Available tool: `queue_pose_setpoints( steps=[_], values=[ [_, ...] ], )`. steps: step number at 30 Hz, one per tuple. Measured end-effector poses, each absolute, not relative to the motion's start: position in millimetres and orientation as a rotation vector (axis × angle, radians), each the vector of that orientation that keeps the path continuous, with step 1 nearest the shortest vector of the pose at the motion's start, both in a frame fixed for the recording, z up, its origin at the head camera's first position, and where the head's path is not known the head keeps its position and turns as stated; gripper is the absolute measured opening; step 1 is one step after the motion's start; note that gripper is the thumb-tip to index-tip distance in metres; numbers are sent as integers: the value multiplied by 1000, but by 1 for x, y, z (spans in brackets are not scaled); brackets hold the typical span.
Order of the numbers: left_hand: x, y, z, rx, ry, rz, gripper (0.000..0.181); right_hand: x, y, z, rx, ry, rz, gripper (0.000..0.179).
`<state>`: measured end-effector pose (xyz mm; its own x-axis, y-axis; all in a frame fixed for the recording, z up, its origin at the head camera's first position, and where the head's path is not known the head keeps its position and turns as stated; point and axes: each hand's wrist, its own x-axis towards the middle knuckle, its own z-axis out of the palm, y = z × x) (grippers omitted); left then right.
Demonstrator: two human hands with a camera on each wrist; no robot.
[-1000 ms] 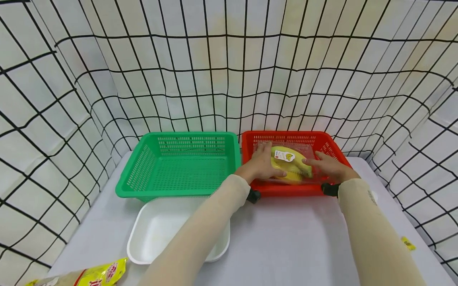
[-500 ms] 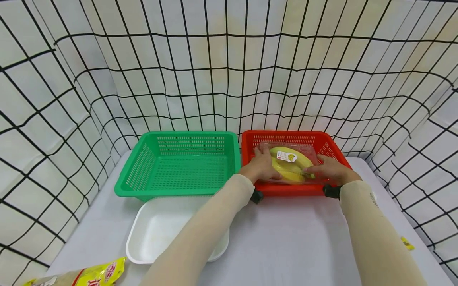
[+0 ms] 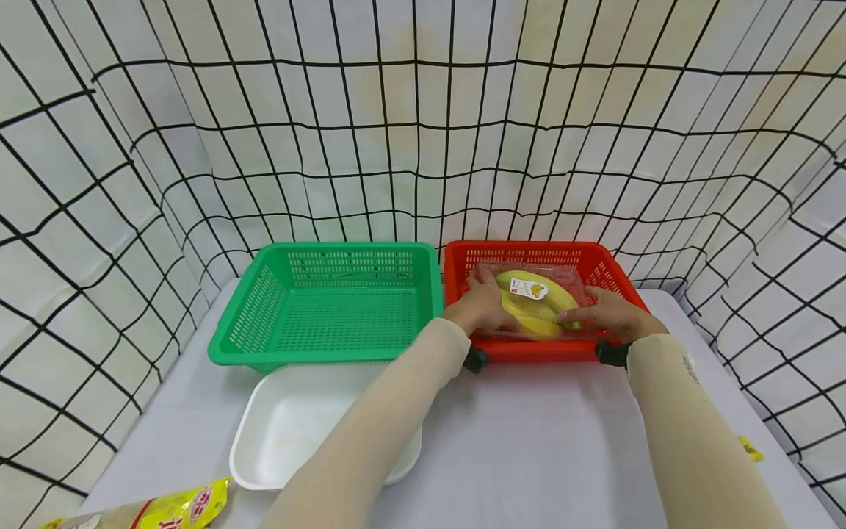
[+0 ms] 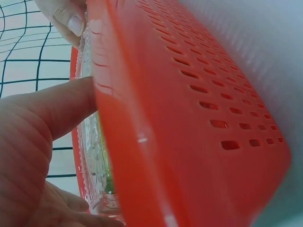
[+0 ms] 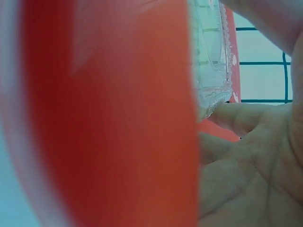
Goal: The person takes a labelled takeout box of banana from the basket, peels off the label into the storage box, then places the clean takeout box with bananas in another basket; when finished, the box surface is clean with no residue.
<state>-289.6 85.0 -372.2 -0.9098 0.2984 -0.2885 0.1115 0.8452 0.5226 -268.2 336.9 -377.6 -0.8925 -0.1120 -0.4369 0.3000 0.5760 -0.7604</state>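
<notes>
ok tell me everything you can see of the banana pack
The banana pack is a clear, shiny container, seemingly thin plastic, with a crimped edge. Yellow bananas, greener at the stem end, show through it, and a white label with a banana picture is on top. It is label up inside the red basket; the left hand holds one end, the right hand the other. Whether it touches the bottom is hidden.

White label (image 3: pixel 529 289) with banana picture, on banana pack (image 3: pixel 560 297); red lettering (image 3: pixel 172 524) on yellow bag (image 3: pixel 188 508); dark print (image 3: pixel 690 369) on right sleeve (image 3: pixel 687 419). Wording illegible.
</notes>
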Motion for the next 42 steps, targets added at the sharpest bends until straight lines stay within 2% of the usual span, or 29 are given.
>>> queue_pose_setpoints(
  steps=[25,42],
  values=[
    [-288,81,-375,307,2624,836,119,-268,339,-381,187,2376,-1296,89],
    [-287,81,-376,304,2620,893,122,-266,340,-380,163,2391,-1313,82]
  ],
)
